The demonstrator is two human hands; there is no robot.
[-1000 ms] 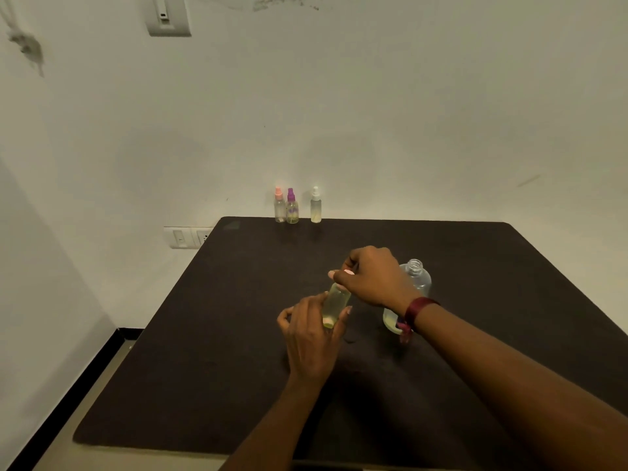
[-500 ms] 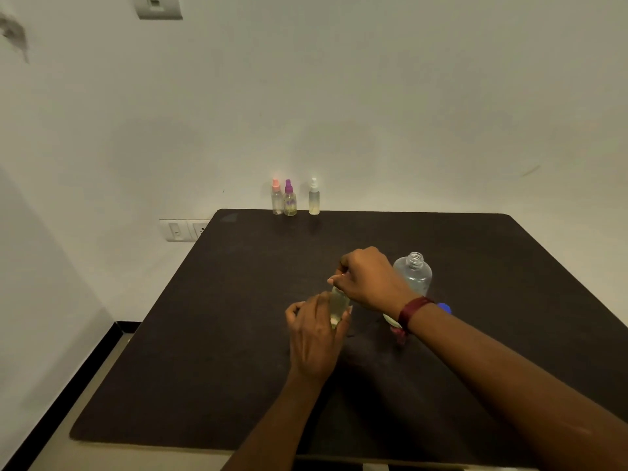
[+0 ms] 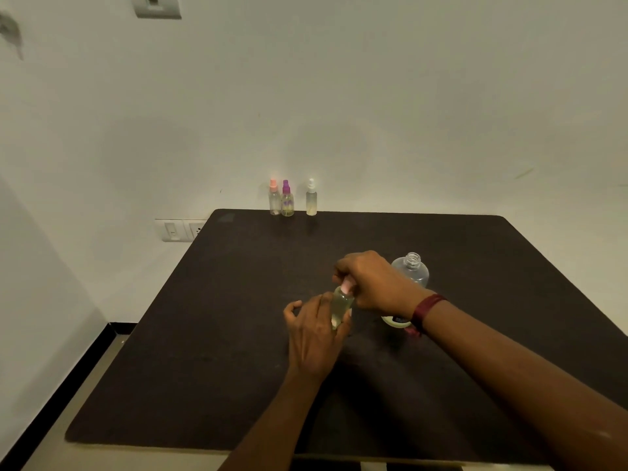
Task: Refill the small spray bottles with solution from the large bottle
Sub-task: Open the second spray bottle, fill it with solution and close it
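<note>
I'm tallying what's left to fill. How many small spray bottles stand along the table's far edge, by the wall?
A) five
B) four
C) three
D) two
C: a pink-topped bottle, a purple-topped bottle and a white-topped bottle stand there.

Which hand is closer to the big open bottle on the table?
Right. The right hand is just left of the big open bottle, pinching the top of the small spray bottle. The left hand holds that bottle's body, farther left.
</note>
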